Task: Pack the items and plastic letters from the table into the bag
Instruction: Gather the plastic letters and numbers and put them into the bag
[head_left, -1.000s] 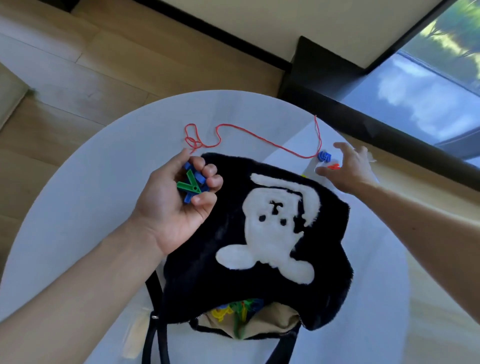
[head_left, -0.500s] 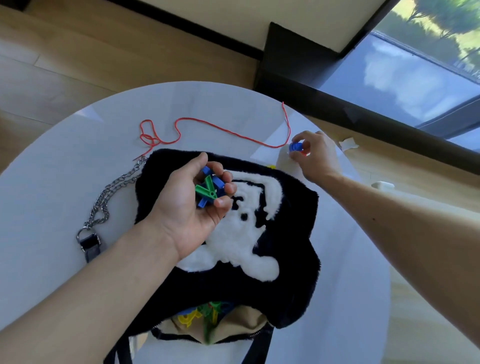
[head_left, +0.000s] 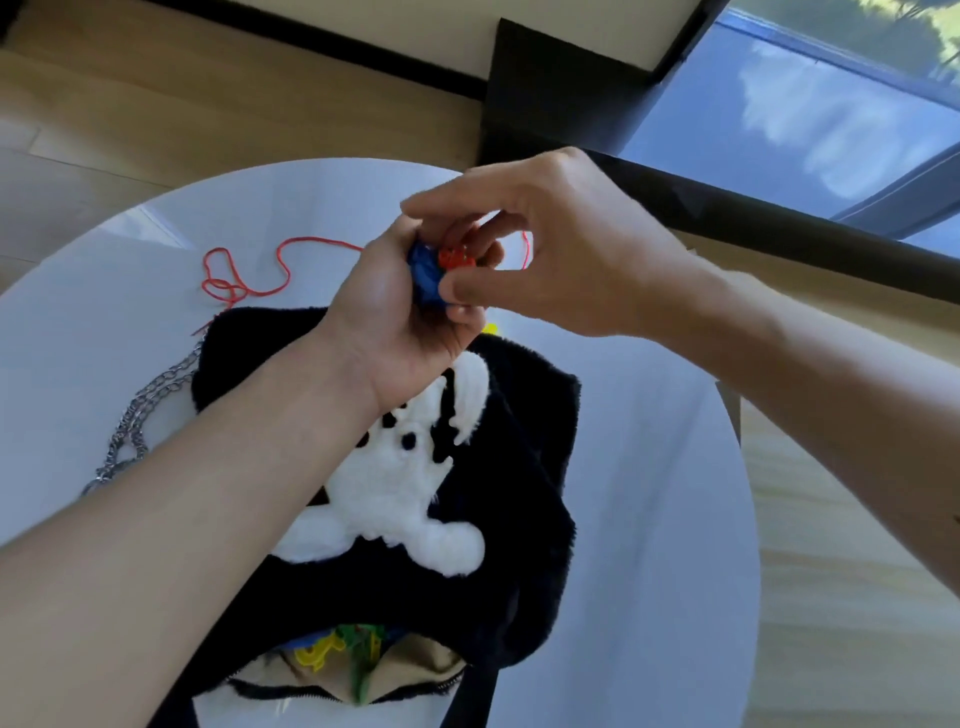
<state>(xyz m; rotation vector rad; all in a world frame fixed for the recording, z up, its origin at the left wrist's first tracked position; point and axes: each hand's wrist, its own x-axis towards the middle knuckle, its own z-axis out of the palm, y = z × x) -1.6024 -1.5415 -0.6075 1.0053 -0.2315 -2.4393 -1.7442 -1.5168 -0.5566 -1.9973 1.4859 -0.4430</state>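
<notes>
Head camera view, looking down on a round white table (head_left: 649, 467). A black furry bag (head_left: 519, 467) with a white cartoon figure lies across the middle, its mouth open at 6 o'clock, where yellow and green letters (head_left: 337, 647) already sit inside. Above the bag, toward 12 o'clock, the left hand (head_left: 395, 312) is cupped around blue plastic letters (head_left: 423, 273). The right hand (head_left: 561, 244) meets it, fingertips pinched narrow on a red letter (head_left: 454, 257), apparently passing it into the left palm.

Gathering seems to be the step in hand. Next, the handful would need carrying back to the bag's mouth and dropping in.

A red string (head_left: 244, 280) lies at 10 o'clock, a metal chain (head_left: 135, 421) at 9 o'clock, and something small and yellow (head_left: 489, 328) peeks out just beyond the bag. Open tabletop lies at 3 o'clock, though its edge is near.
</notes>
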